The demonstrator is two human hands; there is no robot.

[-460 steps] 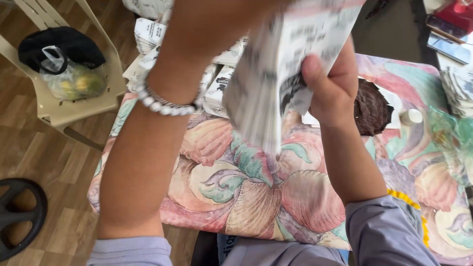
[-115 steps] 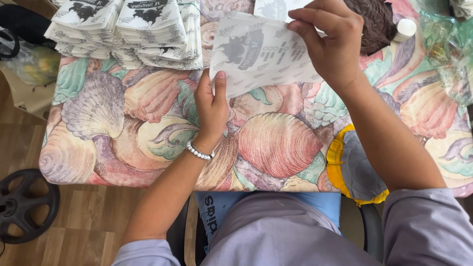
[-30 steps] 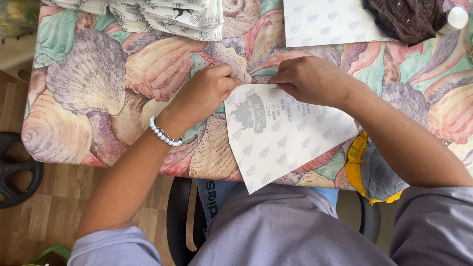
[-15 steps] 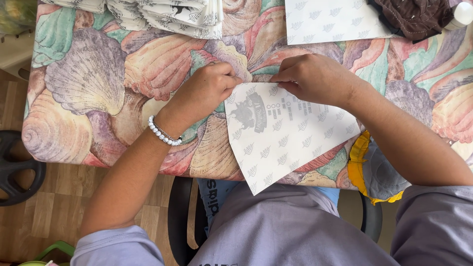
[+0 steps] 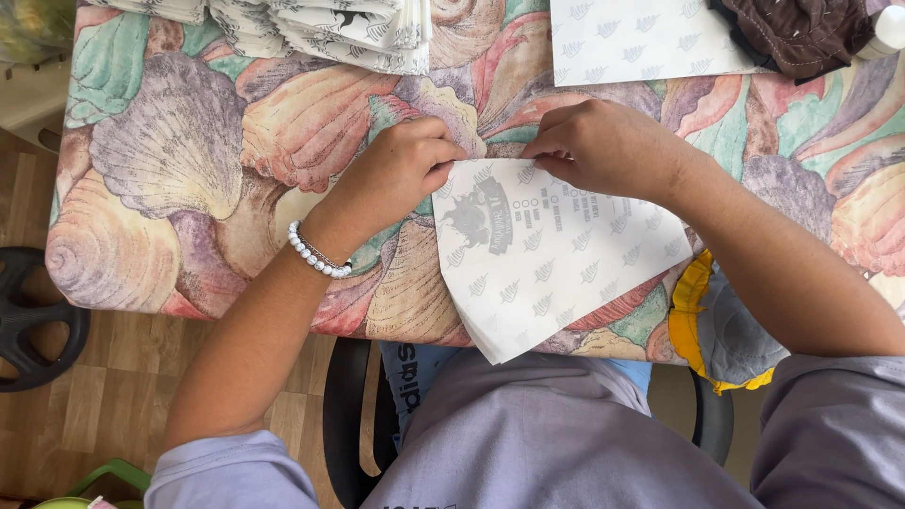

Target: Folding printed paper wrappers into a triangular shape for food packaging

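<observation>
Pinched at its top edge by the left hand [image 5: 401,174] and right hand [image 5: 603,146], a white printed paper sheet [image 5: 551,254] is pressed flat on the shell-patterned tablecloth [image 5: 189,160], its lower corner overhanging the table edge.

Thin matt paper sheet [image 5: 556,259], white with a faint grey printed pattern, lies smooth and creased at its top edge. The bench [image 5: 189,188] wears a shell-print cloth, soft and dull. At the back, a stack of folded papers [image 5: 320,28], same matt stock. Glossy white beads on the bracelet [image 5: 318,253]. Wood-look floor [image 5: 104,415] has a slight sheen. Brown fabric [image 5: 801,33] looks coarse and wrinkled.
</observation>
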